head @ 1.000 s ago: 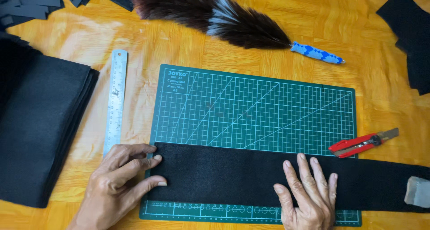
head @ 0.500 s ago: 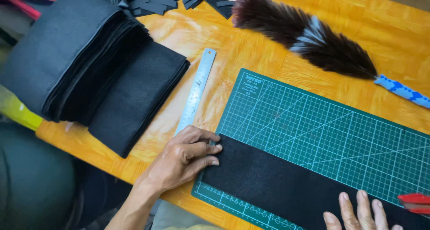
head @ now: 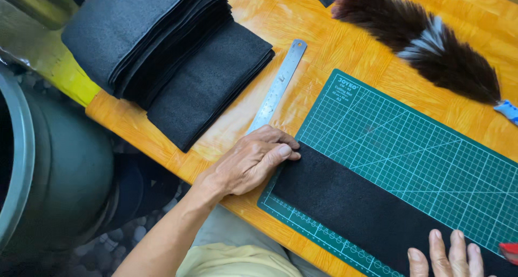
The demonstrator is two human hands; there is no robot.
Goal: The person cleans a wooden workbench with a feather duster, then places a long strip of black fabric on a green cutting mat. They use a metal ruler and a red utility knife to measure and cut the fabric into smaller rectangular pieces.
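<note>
Felt strip: a long black felt strip [head: 377,212] lies flat along the near edge of the green cutting mat [head: 410,147], running from the mat's left end toward the lower right.
Left hand: the left hand [head: 251,163] rests at the strip's left end, fingers curled loosely, fingertips [head: 286,150] pressing the end edge; nothing is gripped.
Right hand: the right hand [head: 448,255] lies flat on the strip near the bottom edge of view, fingers extended, palm cut off.
Ruler: a steel ruler [head: 278,88] lies on the orange table [head: 324,34], just beyond the left hand.
Felt stack: a stack of black felt sheets [head: 162,56] sits at the table's left corner, apart from the mat.
Duster: a feather duster [head: 426,39] lies beyond the mat.
</note>
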